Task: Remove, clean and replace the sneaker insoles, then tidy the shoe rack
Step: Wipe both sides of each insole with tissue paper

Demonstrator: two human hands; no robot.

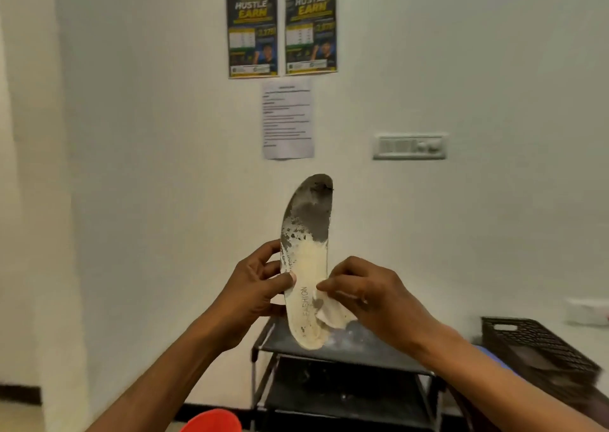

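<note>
White painted wall: fills the background; a dark skirting strip runs along its foot.
Dark posters: two, yellow lettering, side by side high on the wall.
White printed sheet: stuck just below the posters; text too blurred to read.
Grey switch panel: on the wall, right of the sheet.
Black metal shoe rack: stands against the wall, below the hands; its top shelf is dusty, and the contents of the lower shelves are too dark to make out.
Black plastic slatted crate: right of the rack, tilted, partly blurred.
Red rounded rim: at the bottom edge, cut off; cannot tell what it is.
Cream foam sneaker insole: held upright in the air in front of the wall, above the rack's top shelf; toe end up and stained dark grey, heel end down, the word FASHION printed near the heel. It hides part of the rack's top shelf.
Left hand: grips the insole's left edge, thumb across the front, fingers curled behind.
Small white cloth: lies against the insole's heel part.
Right hand: fingers curled, pinching the cloth against the insole.
</note>
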